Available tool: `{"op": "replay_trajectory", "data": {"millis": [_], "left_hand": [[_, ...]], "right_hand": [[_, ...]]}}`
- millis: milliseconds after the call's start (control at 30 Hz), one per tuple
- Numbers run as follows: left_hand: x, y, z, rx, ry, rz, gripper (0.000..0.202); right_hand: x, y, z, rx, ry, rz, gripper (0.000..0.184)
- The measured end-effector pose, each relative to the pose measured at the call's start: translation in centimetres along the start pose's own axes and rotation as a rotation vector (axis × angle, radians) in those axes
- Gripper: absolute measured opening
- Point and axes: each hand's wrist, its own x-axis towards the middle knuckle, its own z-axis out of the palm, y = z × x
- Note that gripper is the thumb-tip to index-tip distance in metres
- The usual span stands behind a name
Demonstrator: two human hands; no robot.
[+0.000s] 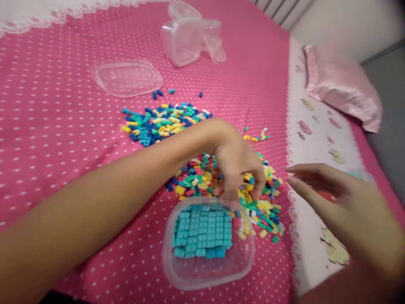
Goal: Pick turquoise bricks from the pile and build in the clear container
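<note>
My left hand (236, 166) reaches across a heap of small coloured bricks (259, 198), its fingers curled down among them right above the rim of a clear plastic tub (243, 261). The tub holds a flat layer of teal bricks (202, 232). What the fingertips pinch is hidden. My right hand (335, 198) hovers to the right over the white border, fingers stretched out and together, holding nothing. A second heap of mostly blue and yellow bricks (161, 120) lies farther back.
All lies on a pink dotted bedspread (63, 126). A clear lid (126, 78) and further clear tubs (190, 36) sit at the back. A pink satin pillow (344, 86) lies at the right; the bed's edge drops off beyond it.
</note>
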Motion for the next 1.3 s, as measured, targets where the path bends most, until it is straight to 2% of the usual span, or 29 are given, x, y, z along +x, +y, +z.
{"op": "replay_trajectory", "data": {"millis": [67,133,233,333,433,500,633,700,800,900,1067,1300], "left_hand": [[-0.1,0.1,-0.1,-0.011,-0.008,-0.006,0.080],[-0.2,0.3,-0.2,-0.011,-0.029,-0.038,0.075],[-0.3,0.8,-0.2,-0.039,-0.025,-0.094,0.073],[-0.3,1.4,-0.1,-0.022,0.006,-0.171,0.074],[-0.2,1.9,-0.3,-0.019,-0.006,-0.206,0.079],[-0.1,1.9,-0.4,-0.017,-0.023,-0.203,0.080],[-0.1,1.8,-0.5,-0.026,-0.017,-0.208,0.076],[-0.1,1.8,-0.4,-0.042,-0.007,-0.215,0.077],[-0.1,1.8,-0.4,-0.051,-0.008,-0.212,0.078],[-0.1,1.6,-0.3,-0.029,-0.012,-0.184,0.070],[0.0,1.0,-0.1,-0.032,-0.021,-0.094,0.062],[-0.1,0.5,0.0,-0.032,-0.012,-0.051,0.064]], "right_hand": [[1.0,1.6,0.7,0.157,-0.130,0.075,0.029],[1.5,3.2,1.1,0.180,-0.191,0.108,0.024],[1.1,4.8,0.6,0.215,-0.312,0.116,0.020],[0.2,4.7,-0.6,0.259,-0.471,0.110,0.018],[-0.3,3.2,-1.3,0.262,-0.561,0.125,0.011],[-0.4,1.9,-1.3,0.229,-0.563,0.112,0.005],[-0.3,-0.3,-0.1,0.105,-0.515,-0.074,0.008],[-0.4,-1.3,0.8,0.014,-0.485,-0.121,0.007],[-0.7,-2.7,1.8,-0.166,-0.436,-0.073,0.009],[-1.2,-3.7,2.3,-0.283,-0.428,-0.064,0.010],[-1.7,-2.7,2.7,-0.299,-0.427,-0.118,0.017],[-1.1,-0.5,3.6,-0.295,-0.417,-0.167,0.007]]}}
